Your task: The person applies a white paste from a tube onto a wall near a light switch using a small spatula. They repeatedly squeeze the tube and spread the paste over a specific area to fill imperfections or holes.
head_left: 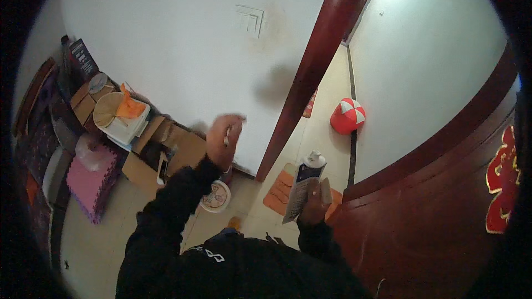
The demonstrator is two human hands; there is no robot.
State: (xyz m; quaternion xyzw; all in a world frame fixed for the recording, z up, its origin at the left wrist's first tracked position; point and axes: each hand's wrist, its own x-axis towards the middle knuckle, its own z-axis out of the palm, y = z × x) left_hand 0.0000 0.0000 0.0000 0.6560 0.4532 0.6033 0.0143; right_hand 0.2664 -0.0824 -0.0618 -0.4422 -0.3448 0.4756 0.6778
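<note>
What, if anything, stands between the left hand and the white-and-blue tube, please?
Nothing visible stands between the left hand and the tube in the right hand; the dark red wooden door frame appears behind the gap.

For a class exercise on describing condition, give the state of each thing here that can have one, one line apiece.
Left hand: raised, fingers curled; whether it grips anything is unclear
Right hand: closed on the tube
tube: tilted, white end up; capped or not is unclear
Door: open
Box: flaps open
Tub: lid appears on
Pink mats: stacked
Switch: on or off, cannot tell
</note>
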